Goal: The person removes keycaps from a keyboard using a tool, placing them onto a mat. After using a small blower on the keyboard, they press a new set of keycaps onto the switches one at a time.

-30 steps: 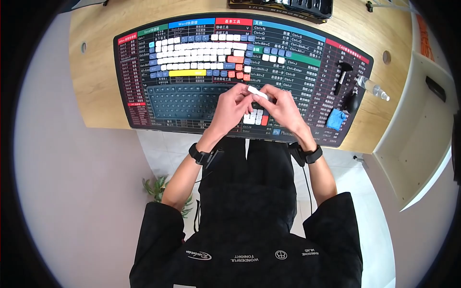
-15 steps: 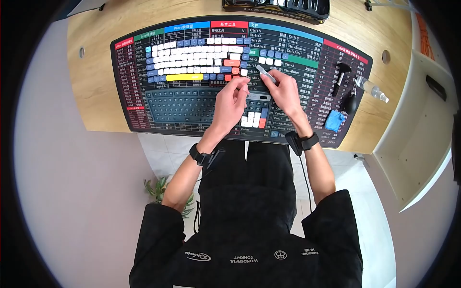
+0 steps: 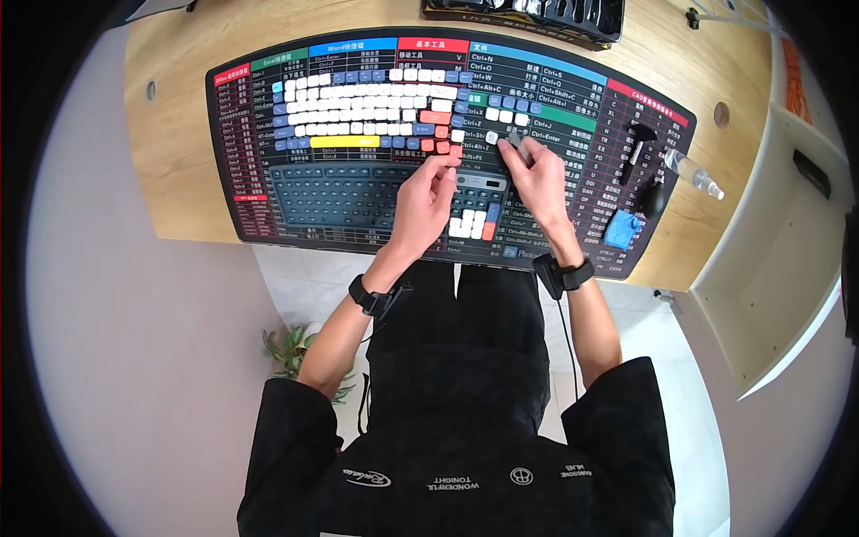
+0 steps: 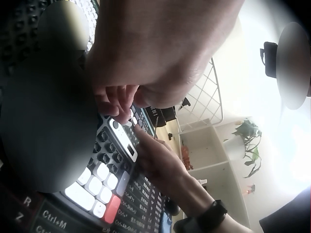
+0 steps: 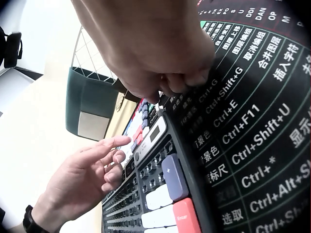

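Note:
My right hand (image 3: 537,183) pinches a small grey keycap puller (image 3: 516,141) over the printed desk mat. Just left of its tip a loose white keycap (image 3: 492,138) lies on the mat. My left hand (image 3: 422,204) holds nothing that shows; in the right wrist view the left hand's index finger (image 5: 116,141) points forward, the others loosely bent. Below both hands is a dark keyboard (image 3: 340,195), mostly bare of caps, with a small display panel (image 5: 151,138). White, blue and red keycaps (image 3: 470,224) still sit on its number pad corner.
Behind the keyboard, rows of loose keycaps (image 3: 358,106) are laid out, with a yellow space bar (image 3: 344,142). On the right are a black brush (image 3: 639,148), a clear bottle (image 3: 691,173), a black air blower (image 3: 653,195) and a blue cloth (image 3: 623,229). A black tray (image 3: 528,20) stands at the back.
Both hands were together over the keyboard. The right hand moved off to the right with the keycap puller, and a white keycap now shows on the mat beside it. The left hand shifted slightly left.

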Available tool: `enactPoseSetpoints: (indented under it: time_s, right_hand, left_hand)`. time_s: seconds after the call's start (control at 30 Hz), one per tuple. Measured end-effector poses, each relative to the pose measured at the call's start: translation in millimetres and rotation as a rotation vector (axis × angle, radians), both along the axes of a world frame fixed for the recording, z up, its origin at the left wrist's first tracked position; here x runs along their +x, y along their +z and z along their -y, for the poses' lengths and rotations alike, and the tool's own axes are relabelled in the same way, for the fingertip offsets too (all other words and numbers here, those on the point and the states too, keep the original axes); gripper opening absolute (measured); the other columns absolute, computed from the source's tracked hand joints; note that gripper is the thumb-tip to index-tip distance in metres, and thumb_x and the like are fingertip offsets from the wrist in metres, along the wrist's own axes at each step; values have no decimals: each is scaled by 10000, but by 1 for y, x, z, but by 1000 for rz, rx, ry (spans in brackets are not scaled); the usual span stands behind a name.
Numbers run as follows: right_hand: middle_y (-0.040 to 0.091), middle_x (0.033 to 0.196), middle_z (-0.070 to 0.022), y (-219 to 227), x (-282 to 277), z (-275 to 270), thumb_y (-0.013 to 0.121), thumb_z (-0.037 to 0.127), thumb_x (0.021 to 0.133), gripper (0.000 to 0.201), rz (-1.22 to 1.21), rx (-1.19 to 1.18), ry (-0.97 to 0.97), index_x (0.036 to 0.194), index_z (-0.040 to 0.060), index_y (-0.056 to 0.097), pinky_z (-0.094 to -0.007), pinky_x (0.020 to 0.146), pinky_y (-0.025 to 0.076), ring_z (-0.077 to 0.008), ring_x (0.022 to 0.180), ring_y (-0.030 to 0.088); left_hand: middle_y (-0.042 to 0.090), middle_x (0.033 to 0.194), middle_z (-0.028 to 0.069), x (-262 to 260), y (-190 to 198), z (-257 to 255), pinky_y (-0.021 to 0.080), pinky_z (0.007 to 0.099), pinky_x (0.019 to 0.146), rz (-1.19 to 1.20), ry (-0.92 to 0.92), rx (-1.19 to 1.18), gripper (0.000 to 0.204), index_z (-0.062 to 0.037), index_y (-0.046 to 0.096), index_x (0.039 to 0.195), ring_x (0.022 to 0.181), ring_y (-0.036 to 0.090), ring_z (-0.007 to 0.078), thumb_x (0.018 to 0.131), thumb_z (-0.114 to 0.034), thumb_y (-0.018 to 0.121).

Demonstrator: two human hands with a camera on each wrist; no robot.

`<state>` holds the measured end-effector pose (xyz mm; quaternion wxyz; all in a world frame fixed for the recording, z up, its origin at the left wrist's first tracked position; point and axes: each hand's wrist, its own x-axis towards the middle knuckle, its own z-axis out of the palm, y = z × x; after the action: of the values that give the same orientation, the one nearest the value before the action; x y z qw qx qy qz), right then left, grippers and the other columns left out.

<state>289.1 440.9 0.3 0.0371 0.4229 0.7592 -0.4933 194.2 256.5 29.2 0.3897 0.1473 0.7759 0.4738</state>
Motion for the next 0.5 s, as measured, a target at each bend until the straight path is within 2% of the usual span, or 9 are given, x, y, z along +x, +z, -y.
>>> enactPoseSetpoints:
  time_s: [0.03,0.1,0.43,0.5]
  right_hand:
    - [554,561,-126,1,-4,2,733,366,957,412,0,28,16,782,7,633,-416,523,421,-302,487,528]
    - [597,597,-148,9,-15,6,711,368,970,379,72,21,32,842,13,668,-445,554,460,-364,565,632]
    - [622,627,-159,6,-21,5,685,337,988,329,122,51,33,891,23,696,-460,604,471,-413,635,643]
    - [621,624,-162,2,-26,7,682,337,992,335,139,-17,-1,892,18,694,-456,603,472,-415,633,641]
  left_hand:
    - [655,823,69,0,0,1,492,276,635,0,7,-4,181,-23,638,1202,679,580,113,1045,-91,580]
    - [657,826,69,0,2,2,492,276,634,1,9,-10,179,-23,638,1200,681,581,112,1045,-93,583]
    - [666,836,71,-4,4,4,498,278,636,11,14,-18,182,-29,638,1206,697,603,110,1045,-92,583]
    - [667,836,71,-4,5,4,500,278,638,15,14,-19,183,-30,639,1207,699,604,110,1045,-92,583]
